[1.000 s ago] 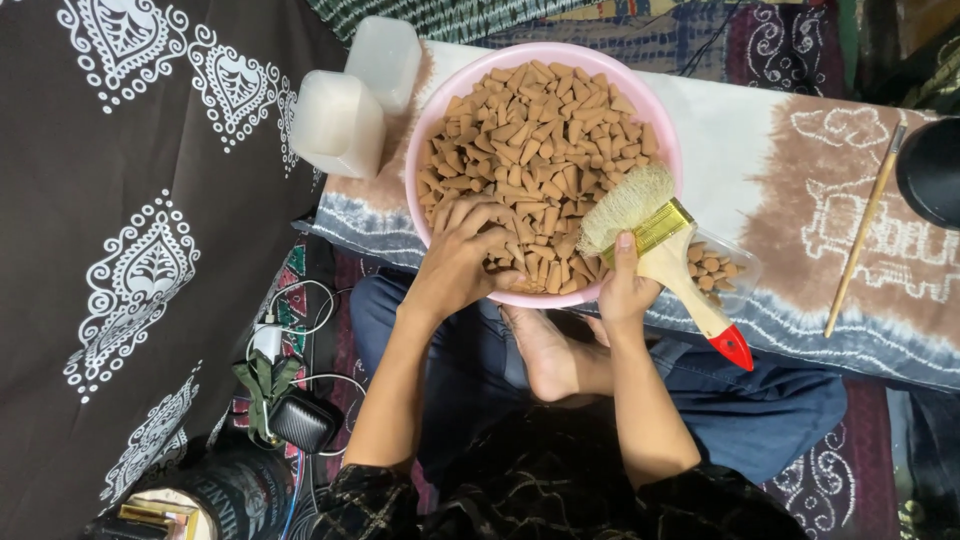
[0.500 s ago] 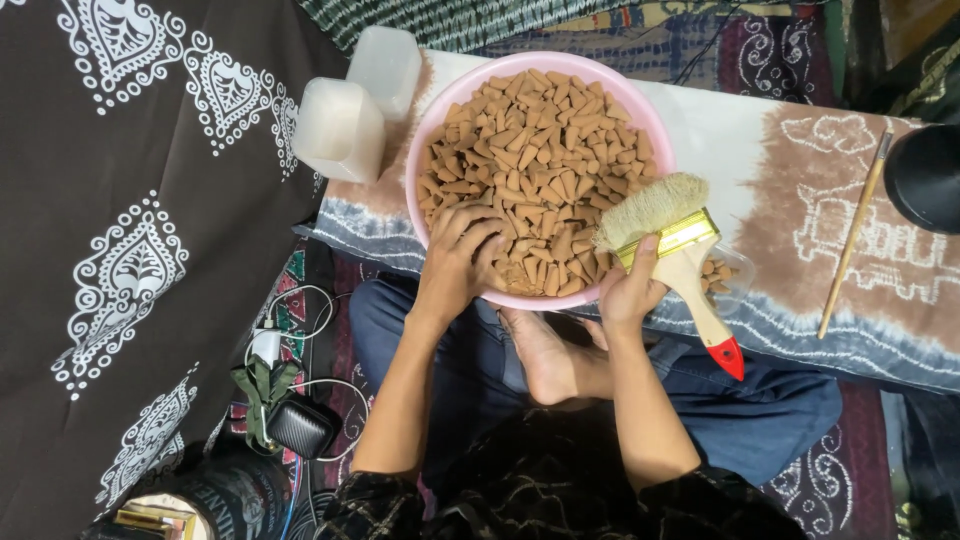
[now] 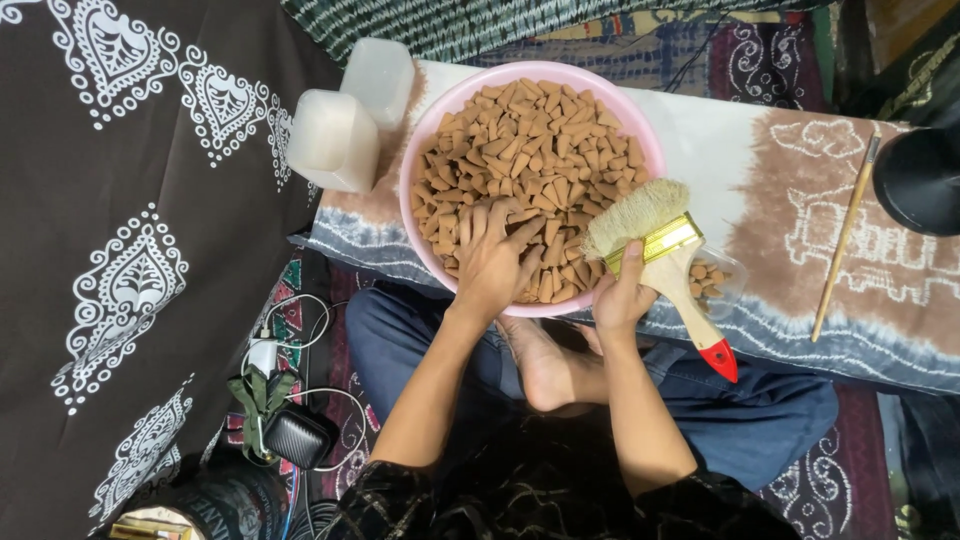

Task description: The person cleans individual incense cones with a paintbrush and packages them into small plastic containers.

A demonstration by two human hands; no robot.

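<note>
A round pink basin sits on a cloth-covered low table and is heaped with several small brown cones. My left hand lies flat in the near part of the heap, fingers spread over the cones. My right hand rests at the basin's near right rim; whether it grips anything is hidden. A wide paintbrush with pale bristles, a gold band, a wooden handle and a red tip lies across the rim beside that hand.
Two frosted plastic tubs stand left of the basin. A thin wooden stick and a black round object lie at the right. A small clear dish of cones sits under the brush. Cables and a black pouch lie on the floor.
My left hand has slid a little further into the cones. The brush and my right hand have shifted slightly in view.
</note>
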